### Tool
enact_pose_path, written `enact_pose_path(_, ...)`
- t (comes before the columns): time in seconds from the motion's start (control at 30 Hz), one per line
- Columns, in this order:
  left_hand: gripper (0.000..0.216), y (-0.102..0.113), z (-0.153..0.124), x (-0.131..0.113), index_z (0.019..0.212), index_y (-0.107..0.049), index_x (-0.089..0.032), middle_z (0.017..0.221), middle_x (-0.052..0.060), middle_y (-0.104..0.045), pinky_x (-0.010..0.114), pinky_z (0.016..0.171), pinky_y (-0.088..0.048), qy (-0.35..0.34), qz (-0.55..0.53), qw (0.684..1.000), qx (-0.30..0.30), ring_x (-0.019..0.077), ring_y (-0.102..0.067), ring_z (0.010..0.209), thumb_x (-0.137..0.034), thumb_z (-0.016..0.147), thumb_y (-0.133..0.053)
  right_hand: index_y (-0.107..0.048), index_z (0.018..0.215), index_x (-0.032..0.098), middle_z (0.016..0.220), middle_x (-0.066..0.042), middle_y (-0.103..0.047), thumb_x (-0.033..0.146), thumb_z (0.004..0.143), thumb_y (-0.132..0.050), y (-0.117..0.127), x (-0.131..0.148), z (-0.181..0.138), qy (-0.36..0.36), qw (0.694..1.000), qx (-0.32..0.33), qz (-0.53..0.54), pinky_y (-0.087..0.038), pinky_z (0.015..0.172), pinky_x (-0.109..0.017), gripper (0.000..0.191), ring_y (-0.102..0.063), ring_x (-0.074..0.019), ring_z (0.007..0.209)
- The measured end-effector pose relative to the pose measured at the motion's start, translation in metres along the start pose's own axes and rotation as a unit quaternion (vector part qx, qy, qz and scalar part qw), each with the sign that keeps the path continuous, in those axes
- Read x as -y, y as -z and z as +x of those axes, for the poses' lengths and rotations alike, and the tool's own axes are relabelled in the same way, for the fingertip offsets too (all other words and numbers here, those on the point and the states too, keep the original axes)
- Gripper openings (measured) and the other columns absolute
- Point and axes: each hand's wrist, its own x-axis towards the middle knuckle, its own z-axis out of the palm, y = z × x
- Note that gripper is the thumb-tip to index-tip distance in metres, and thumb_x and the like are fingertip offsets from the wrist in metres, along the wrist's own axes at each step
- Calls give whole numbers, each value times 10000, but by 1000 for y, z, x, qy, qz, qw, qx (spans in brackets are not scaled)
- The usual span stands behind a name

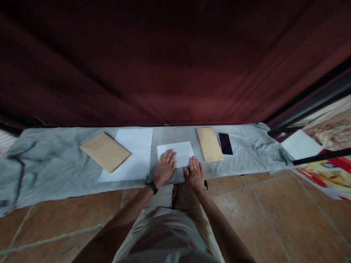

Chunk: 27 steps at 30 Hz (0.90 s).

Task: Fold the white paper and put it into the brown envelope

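A folded white sheet of paper (178, 149) lies flat in front of me on a grey cloth. My left hand (165, 167) rests on its near left part, palm down with the fingers stretched out. At the sheet's near right corner, my right hand (195, 174) lies flat, fingertips at the paper's edge. Left of the hands are larger white sheets (139, 160), and a brown envelope (105, 151) lies slanted partly over them. To the right is another brown envelope or stack of them (210, 144).
A phone (225, 143) touches or nearly touches the right-hand brown envelope. The grey cloth (249, 153) covers a long narrow surface, wrinkled at both ends. Dark red fabric (170, 73) rises behind it. A white sheet (301, 145) and a colourful printed box (329, 175) sit at far right.
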Motion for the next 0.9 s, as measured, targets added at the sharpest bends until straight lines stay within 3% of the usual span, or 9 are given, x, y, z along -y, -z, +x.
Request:
enact_pose_path(0.13, 528, -1, -3, -11, 1551, -445, -206, 1654, 34, -368, 495, 1287, -213, -23, 1, 1000, 11, 259, -264, 1560, -334, 1058, -308, -282, 1607, 53, 1606, -219, -403, 437, 1091, -324, 0, 0, 0, 0, 1000, 4, 2, -297, 1212, -512, 644, -386, -310, 1495)
enact_pose_path(0.37, 557, 2, -4, 2, 1581, -392, -181, 1653, 42, -362, 493, 1292, -191, -15, 10, 1000, 14, 241, -257, 1563, -334, 1053, -304, -275, 1608, 58, 1590, -229, -424, 400, 1093, -336, 8, 8, 3, -16, 1000, 2, 5, -264, 1227, -555, 621, -385, -308, 1497)
enact_pose_path(0.57, 560, 2, -2, -1, 1581, -394, -182, 1658, 44, -349, 523, 1289, -165, 3, 19, 1000, 23, 252, -252, 1564, -326, 1051, -286, -392, 1576, 179, 1639, -133, -381, 348, 1079, -412, 15, 26, 4, 42, 997, 55, 37, -262, 1239, -506, 525, -340, -279, 1526)
enact_pose_path(0.9, 553, 6, 39, 21, 1554, -434, -143, 1617, 113, -429, 531, 1255, -217, 41, 7, 999, 18, 308, -334, 1523, -286, 1034, -312, -404, 1569, 195, 1634, -134, -392, 321, 1046, -501, 10, 26, 2, 53, 995, 54, 61, -270, 1237, -500, 547, -345, -287, 1524)
